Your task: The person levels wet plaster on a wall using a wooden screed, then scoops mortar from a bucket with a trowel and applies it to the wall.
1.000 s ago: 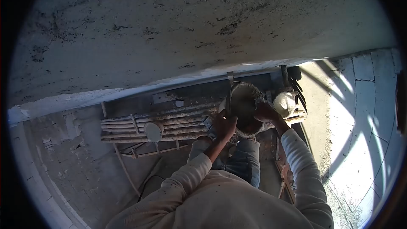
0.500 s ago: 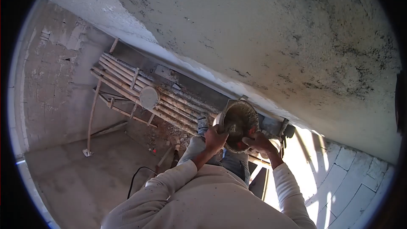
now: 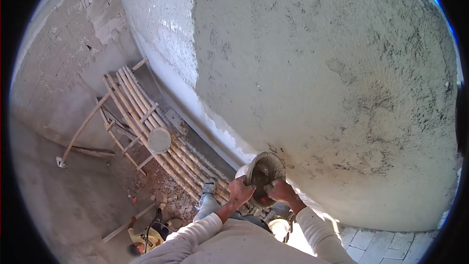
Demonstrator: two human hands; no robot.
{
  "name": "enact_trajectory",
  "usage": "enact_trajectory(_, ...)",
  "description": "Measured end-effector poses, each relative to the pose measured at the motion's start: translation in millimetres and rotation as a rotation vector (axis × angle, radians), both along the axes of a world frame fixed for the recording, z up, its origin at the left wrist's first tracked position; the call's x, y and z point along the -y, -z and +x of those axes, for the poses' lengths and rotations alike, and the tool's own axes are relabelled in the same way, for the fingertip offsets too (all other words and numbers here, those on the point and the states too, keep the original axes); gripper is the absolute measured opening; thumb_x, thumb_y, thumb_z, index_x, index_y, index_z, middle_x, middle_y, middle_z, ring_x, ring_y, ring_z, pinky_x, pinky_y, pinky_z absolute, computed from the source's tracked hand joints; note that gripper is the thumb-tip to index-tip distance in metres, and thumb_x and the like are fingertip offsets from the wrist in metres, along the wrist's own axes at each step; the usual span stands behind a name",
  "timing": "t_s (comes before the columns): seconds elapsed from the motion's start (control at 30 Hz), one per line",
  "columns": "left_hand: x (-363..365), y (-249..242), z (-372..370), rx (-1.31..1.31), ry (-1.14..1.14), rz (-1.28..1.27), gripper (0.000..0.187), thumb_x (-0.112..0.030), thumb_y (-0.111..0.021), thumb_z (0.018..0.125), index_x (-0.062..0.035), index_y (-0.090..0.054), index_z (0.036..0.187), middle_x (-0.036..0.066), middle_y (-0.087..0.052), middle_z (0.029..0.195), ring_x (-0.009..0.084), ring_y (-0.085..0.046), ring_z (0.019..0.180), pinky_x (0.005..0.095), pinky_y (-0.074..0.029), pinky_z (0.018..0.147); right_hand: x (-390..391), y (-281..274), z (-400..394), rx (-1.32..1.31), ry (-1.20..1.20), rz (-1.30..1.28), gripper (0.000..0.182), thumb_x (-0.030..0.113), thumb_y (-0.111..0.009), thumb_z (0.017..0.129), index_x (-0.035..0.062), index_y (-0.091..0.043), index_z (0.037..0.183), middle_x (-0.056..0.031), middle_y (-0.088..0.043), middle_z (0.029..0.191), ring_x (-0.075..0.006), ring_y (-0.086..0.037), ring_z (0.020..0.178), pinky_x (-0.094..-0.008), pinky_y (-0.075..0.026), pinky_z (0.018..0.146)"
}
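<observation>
A mortar-crusted bucket [image 3: 269,164] is held tilted in front of me, its open mouth facing up toward me and the inside dark and wet-looking. My left hand [image 3: 241,191] is closed on the near left side of its rim. On the right side of the rim, my right hand [image 3: 281,191] is closed too. A small reddish spot shows inside, low in the bucket; I cannot make out what it is. Just beyond the bucket rises the wall [image 3: 303,68], coated in grey plaster with rough dark patches.
A scaffold of wooden poles [image 3: 139,102] runs up to the left, bearing another round bucket [image 3: 159,140] that looks full of grey mortar. Below, a person [image 3: 149,237] in a yellow top is beside a long board [image 3: 128,222]. Rubble [image 3: 146,188] covers the floor there.
My view has turned, showing more of the plastered wall. The bucket appears lower and further left in view, still in both hands. The person below has come into view.
</observation>
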State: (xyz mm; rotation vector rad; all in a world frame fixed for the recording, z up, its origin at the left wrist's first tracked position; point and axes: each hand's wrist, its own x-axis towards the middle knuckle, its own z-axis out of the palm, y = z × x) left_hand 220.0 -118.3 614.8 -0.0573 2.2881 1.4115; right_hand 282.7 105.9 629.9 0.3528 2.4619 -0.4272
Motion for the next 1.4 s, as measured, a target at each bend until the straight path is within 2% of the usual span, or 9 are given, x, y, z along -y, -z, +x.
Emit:
enact_trajectory(0.23, 3, 5, -5, -0.076, -0.017, -0.138, 0.036, -0.024, -0.079, 0.073, -0.0003, -0.08, 0.1, 0.03, -0.076, 0.095, 0.0479, -0.075, 0.094, 0.0513, -0.061, 0.089, 12, -48, -54, -0.117, -0.439, 0.191, 0.051, 0.049, -0.07, 0.091, 0.0063, -0.079, 0.116, -0.0206, -0.079, 0.116, -0.04, -0.073, 0.116, -0.0535, -0.051, 0.107)
enact_trajectory(0.37, 4, -10, -7, -0.098, -0.151, -0.063, 0.03, -0.023, -0.08, 0.074, 0.0001, -0.078, 0.094, 0.028, -0.076, 0.091, 0.048, -0.075, 0.09, 0.0499, -0.061, 0.085, -13, 0, -88, 0.016, -0.336, 0.195, 0.031, 0.039, -0.071, 0.087, 0.009, -0.077, 0.093, -0.015, -0.078, 0.094, -0.0364, -0.074, 0.086, -0.0516, -0.055, 0.073)
enact_trajectory(0.53, 13, -35, 1, -0.037, -0.165, 0.084, 0.034, -0.022, -0.079, 0.076, 0.0008, -0.079, 0.1, 0.027, -0.077, 0.089, 0.0421, -0.077, 0.085, 0.0467, -0.061, 0.081, -74, 8, -77, 0.555, 0.097, -0.419, 0.047, 0.052, -0.073, 0.096, 0.006, -0.079, 0.102, -0.0055, -0.077, 0.086, -0.0147, -0.065, 0.062, -0.0295, -0.049, 0.052)
enact_trajectory(0.7, 29, -23, 21, 0.039, -0.138, 0.091, 0.039, -0.025, -0.078, 0.077, 0.0014, -0.079, 0.105, 0.025, -0.078, 0.088, 0.0369, -0.079, 0.083, 0.0451, -0.061, 0.08, -48, 59, 1, 0.76, 0.67, -0.914, 0.04, 0.049, -0.068, 0.105, 0.0108, -0.077, 0.115, 0.0046, -0.072, 0.084, -0.0092, -0.058, 0.06, -0.0282, -0.044, 0.047)
enact_trajectory(0.83, 47, -18, 16, 0.071, -0.066, -0.026, 0.041, -0.027, -0.078, 0.077, 0.0014, -0.079, 0.106, 0.024, -0.079, 0.092, 0.0379, -0.079, 0.085, 0.0451, -0.061, 0.082, 3, 40, 15, 0.743, 0.616, -1.142, 0.057, 0.059, -0.07, 0.101, 0.0041, -0.075, 0.111, -0.0006, -0.062, 0.068, -0.0115, -0.055, 0.051, -0.0279, -0.042, 0.042)
enact_trajectory(0.97, 47, -23, 11, 0.034, -0.09, -0.117, 0.041, -0.027, -0.079, 0.076, 0.0008, -0.08, 0.106, 0.025, -0.079, 0.093, 0.0395, -0.079, 0.087, 0.0457, -0.061, 0.083, 23, -44, -2, 0.315, 0.275, -0.683, 0.055, 0.059, -0.074, 0.099, 0.0049, -0.076, 0.109, -0.0015, -0.067, 0.077, -0.0115, -0.06, 0.06, -0.0285, -0.049, 0.052)
enact_trajectory(1.1, 42, -23, 8, 0.042, -0.056, -0.042, 0.04, -0.026, -0.08, 0.075, 0.0001, -0.08, 0.105, 0.025, -0.079, 0.092, 0.0396, -0.079, 0.088, 0.0462, -0.061, 0.085, -2, 13, -5, -0.252, -0.151, 0.025, 0.053, 0.052, -0.068, 0.099, 0.0024, -0.076, 0.115, -0.0233, -0.078, 0.103, -0.037, -0.077, 0.1, -0.0525, -0.061, 0.089)
enact_trajectory(1.13, 39, -32, 4, 0.035, -0.035, -0.027, 0.04, -0.026, -0.081, 0.075, 0.0001, -0.08, 0.105, 0.025, -0.079, 0.092, 0.0394, -0.079, 0.088, 0.0463, -0.061, 0.085, 16, -21, -17, -0.106, -0.112, 0.043, 0.05, 0.049, -0.066, 0.097, 0.0044, -0.076, 0.116, -0.0274, -0.076, 0.114, -0.0458, -0.072, 0.113, -0.0582, -0.056, 0.1)
enact_trajectory(1.4, 27, -29, -7, 0.003, -0.004, 0.003, 0.035, -0.025, -0.08, 0.073, 0.0002, -0.08, 0.098, 0.025, -0.078, 0.087, 0.0391, -0.079, 0.086, 0.0461, -0.061, 0.083, 13, -36, -3, -0.262, -0.051, 0.065, 0.049, 0.049, -0.069, 0.092, 0.0075, -0.077, 0.115, -0.0234, -0.078, 0.108, -0.0427, -0.073, 0.113, -0.0525, -0.056, 0.103)
